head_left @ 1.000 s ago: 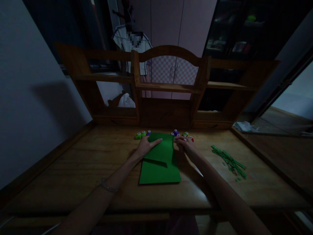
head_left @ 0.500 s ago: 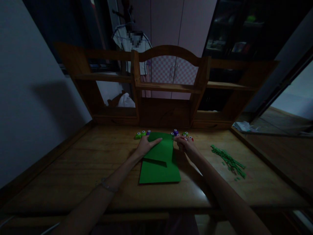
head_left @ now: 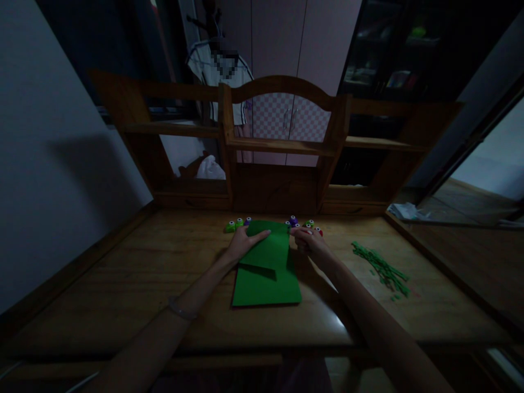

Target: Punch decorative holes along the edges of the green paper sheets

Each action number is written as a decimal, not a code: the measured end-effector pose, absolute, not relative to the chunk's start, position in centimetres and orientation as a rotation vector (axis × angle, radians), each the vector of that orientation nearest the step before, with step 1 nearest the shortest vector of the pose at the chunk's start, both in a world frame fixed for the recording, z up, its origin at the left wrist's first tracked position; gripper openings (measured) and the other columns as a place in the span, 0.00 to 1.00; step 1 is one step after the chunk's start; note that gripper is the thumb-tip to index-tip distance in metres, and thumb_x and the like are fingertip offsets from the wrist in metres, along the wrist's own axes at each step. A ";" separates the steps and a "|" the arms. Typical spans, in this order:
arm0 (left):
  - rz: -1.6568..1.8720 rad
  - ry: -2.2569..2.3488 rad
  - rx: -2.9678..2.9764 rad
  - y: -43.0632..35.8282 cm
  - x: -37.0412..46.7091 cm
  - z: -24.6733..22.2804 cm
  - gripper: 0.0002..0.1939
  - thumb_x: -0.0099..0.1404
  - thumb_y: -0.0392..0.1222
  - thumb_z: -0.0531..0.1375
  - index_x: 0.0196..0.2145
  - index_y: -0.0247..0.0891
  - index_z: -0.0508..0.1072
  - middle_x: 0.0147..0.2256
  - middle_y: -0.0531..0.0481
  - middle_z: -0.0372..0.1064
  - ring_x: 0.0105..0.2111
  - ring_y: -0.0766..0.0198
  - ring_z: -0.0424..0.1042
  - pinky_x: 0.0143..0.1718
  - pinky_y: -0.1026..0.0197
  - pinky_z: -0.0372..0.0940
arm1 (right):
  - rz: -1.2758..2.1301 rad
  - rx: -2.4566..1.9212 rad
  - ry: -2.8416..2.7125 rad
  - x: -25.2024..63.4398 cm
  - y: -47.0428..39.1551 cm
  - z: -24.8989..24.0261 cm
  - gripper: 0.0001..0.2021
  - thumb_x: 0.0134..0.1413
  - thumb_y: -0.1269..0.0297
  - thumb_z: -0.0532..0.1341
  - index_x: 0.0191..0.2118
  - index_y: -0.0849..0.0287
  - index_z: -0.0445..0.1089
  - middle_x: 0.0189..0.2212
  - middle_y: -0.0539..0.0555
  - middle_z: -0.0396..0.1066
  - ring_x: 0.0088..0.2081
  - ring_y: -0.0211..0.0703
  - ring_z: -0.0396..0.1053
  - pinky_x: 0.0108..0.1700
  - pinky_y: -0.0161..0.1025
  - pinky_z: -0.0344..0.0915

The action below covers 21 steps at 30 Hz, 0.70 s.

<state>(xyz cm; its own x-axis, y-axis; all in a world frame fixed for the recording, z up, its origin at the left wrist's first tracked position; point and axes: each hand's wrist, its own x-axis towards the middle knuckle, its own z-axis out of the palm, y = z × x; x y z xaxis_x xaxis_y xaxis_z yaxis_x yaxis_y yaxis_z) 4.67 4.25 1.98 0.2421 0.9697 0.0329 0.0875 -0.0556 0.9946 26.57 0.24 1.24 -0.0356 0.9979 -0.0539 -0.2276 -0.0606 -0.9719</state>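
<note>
My left hand point(head_left: 243, 244) grips the left edge of a green paper sheet point(head_left: 268, 251), with its thumb lying across the top. That sheet is raised at a tilt, and its loose lower edge stands above another green sheet point(head_left: 266, 290) on the desk. At the raised sheet's right edge, my right hand point(head_left: 308, 240) is closed with curled fingers. Something small and dark shows at its fingertips; its kind is too unclear to tell. Small green toys with round eyes point(head_left: 231, 226) sit behind my left hand. Purple ones point(head_left: 292, 220) and others stand behind my right.
A pile of thin green strips and bits point(head_left: 380, 267) lies on the right of the wooden desk point(head_left: 164, 262). A wooden shelf unit point(head_left: 282, 144) rises at the desk's back edge. A wall point(head_left: 61, 180) bounds the left side.
Both hands keep nearly the same place on the raised sheet. The whole view has shifted very slightly; nothing has visibly been let go or taken hold of.
</note>
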 end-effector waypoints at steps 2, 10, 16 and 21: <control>1.012 1.073 1.410 4.3 4.7 1.9 0.21 0.46 0.52 0.68 0.31 0.32 0.73 0.32 0.42 0.75 0.27 0.59 0.74 0.26 0.62 0.70 | 1.364 -1.068 -1.036 26.5 0.2 1.3 0.13 0.41 0.58 0.65 0.31 0.61 0.68 0.15 0.41 0.47 0.16 0.27 0.41 0.16 0.30 0.36; 1.000 1.079 1.422 4.9 4.7 1.2 0.23 0.45 0.53 0.68 0.33 0.32 0.73 0.33 0.41 0.75 0.29 0.57 0.75 0.28 0.61 0.70 | 1.290 -1.188 -1.070 26.5 0.2 1.2 0.15 0.40 0.55 0.65 0.32 0.60 0.69 0.15 0.42 0.50 0.15 0.27 0.43 0.16 0.30 0.37; 0.981 1.054 1.404 4.8 4.6 1.4 0.23 0.45 0.52 0.69 0.33 0.32 0.73 0.34 0.42 0.75 0.29 0.58 0.74 0.28 0.61 0.70 | 1.282 -1.192 -1.081 26.4 0.1 1.4 0.14 0.42 0.55 0.65 0.32 0.60 0.69 0.15 0.42 0.50 0.15 0.27 0.43 0.16 0.30 0.38; 0.969 1.018 1.387 4.7 4.6 1.7 0.22 0.46 0.52 0.68 0.33 0.32 0.73 0.34 0.41 0.75 0.29 0.58 0.74 0.29 0.61 0.70 | 1.277 -1.193 -1.094 26.4 0.0 1.4 0.14 0.43 0.55 0.65 0.32 0.60 0.68 0.16 0.42 0.50 0.16 0.28 0.44 0.16 0.30 0.39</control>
<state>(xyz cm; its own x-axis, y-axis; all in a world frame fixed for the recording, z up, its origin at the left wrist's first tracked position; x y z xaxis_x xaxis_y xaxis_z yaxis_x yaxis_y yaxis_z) 4.57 4.68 1.73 0.2945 0.9556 0.0063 0.0530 -0.0229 0.9983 26.38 0.00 1.45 0.0214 0.9980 -0.0590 -0.0948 -0.0567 -0.9939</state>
